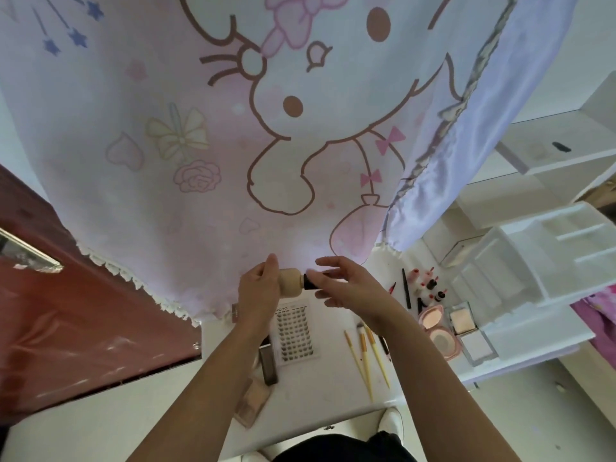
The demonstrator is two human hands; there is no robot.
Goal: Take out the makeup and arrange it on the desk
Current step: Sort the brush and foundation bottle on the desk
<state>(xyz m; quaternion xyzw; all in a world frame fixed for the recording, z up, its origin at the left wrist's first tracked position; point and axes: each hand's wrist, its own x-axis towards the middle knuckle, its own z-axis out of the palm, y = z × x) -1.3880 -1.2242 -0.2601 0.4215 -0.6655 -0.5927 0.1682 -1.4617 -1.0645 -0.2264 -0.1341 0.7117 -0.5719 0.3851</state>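
The right hand pinches the short black handle of a powder brush between thumb and fingertips, the other fingers loosely spread above it. The left hand is curled round the round beige bristle head, thumb raised. The brush lies sideways between the two hands, held in the air above the far edge of the white desk, in front of a cartoon-print curtain. Below the hands lie a lash tray and three yellow-handled brushes. To the right are pink compacts, small red-capped bottles and a white organiser.
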